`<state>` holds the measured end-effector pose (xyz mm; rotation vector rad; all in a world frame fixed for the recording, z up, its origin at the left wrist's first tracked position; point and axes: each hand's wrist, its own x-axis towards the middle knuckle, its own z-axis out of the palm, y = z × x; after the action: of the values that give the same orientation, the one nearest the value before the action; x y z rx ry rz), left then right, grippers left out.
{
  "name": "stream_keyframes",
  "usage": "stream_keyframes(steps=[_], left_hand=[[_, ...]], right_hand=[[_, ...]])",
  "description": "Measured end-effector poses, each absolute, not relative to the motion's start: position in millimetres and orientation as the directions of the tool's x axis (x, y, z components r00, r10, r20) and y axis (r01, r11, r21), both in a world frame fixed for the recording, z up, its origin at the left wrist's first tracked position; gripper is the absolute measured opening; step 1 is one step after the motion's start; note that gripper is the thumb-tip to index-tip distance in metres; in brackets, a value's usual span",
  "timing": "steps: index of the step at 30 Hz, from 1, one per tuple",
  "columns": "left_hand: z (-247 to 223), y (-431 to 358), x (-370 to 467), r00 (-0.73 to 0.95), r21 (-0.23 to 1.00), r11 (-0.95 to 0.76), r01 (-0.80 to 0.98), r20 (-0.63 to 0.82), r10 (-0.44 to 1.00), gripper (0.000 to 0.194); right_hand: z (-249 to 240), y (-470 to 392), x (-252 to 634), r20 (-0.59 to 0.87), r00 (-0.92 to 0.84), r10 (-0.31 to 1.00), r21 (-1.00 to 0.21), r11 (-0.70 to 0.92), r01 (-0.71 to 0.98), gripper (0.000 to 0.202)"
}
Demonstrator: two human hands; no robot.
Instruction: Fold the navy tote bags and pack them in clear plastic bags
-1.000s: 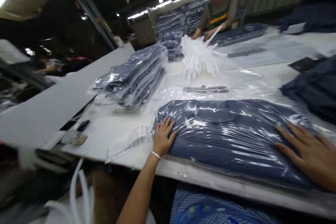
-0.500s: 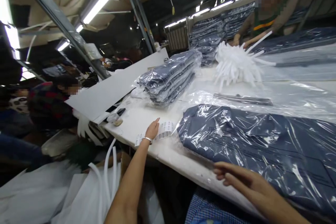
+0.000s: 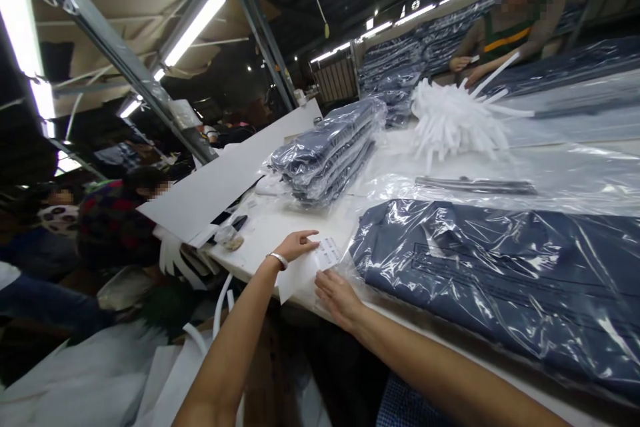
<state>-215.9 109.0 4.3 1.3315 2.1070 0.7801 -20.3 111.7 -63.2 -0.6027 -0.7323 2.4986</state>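
Note:
A strip of printed white labels (image 3: 327, 253) lies at the near table edge, its plain white tail bent over the edge. My left hand (image 3: 299, 245), with a bangle at the wrist, is over the strip, fingers stretched out and the tips at the printed part. Just below it, my right hand (image 3: 340, 295) has its fingers extended, with the tips at the strip's near edge. Whether either hand pinches the paper is hard to see. Right of both hands lies a dark blue folded garment in a clear plastic bag (image 3: 480, 273).
Behind my hands stands a stack of bagged garments (image 3: 327, 150). A bundle of white strips (image 3: 450, 123) lies farther back, near a co-worker (image 3: 510, 33) across the table (image 3: 263, 217). A large white board (image 3: 230, 173) leans along the left side. White sheets (image 3: 75, 367) are piled at lower left.
My right hand has moved left from beside the bagged garment to the label strip. My left hand has shifted slightly right over it. The strip's left end now shows plain white.

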Motion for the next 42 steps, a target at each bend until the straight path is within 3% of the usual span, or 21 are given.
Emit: stream_keyframes(steps=[4, 11, 22, 30, 33, 36, 38, 42], left_hand=[[5.2, 95.3, -198.4, -0.401, 0.669, 0.343, 0.66, -0.073, 0.913, 0.061], [10.8, 61.5, -158.1, -0.436, 0.432, 0.297, 0.851, 0.269, 0.859, 0.041], [2.3, 48.0, -144.2, -0.314, 0.078, 0.304, 0.949, 0.258, 0.914, 0.042], [0.6, 48.9, -138.7, -0.282, 0.006, 0.293, 0.956, 0.286, 0.916, 0.045], [-0.7, 50.5, -138.3, -0.362, 0.113, 0.344, 0.932, 0.327, 0.873, 0.05], [-3.8, 53.2, -141.9, -0.586, 0.522, 0.381, 0.763, 0.311, 0.748, 0.054], [-6.5, 54.7, -146.4, -0.682, 0.717, 0.343, 0.606, 0.248, 0.688, 0.056], [-9.7, 54.6, -158.6, -0.77, 0.842, 0.309, 0.442, 0.179, 0.613, 0.063]], right_hand=[[-66.6, 108.4, -36.8, -0.368, -0.753, 0.546, -0.479, -0.805, -0.35, 0.036], [-71.3, 109.8, -41.5, -0.422, -0.707, 0.568, -0.431, -0.811, -0.394, 0.032], [-67.5, 113.1, -35.9, -0.374, -0.726, 0.577, -0.497, -0.786, -0.369, 0.033], [-66.4, 112.6, -38.0, -0.357, -0.719, 0.597, -0.518, -0.767, -0.38, 0.034], [-66.9, 111.0, -40.2, -0.371, -0.718, 0.589, -0.499, -0.779, -0.381, 0.035], [-68.8, 109.5, -41.8, -0.394, -0.719, 0.572, -0.474, -0.797, -0.375, 0.033], [-71.2, 109.1, -43.0, -0.414, -0.716, 0.562, -0.461, -0.808, -0.367, 0.03], [-75.5, 111.3, -50.2, -0.443, -0.702, 0.558, -0.453, -0.815, -0.361, 0.029]])
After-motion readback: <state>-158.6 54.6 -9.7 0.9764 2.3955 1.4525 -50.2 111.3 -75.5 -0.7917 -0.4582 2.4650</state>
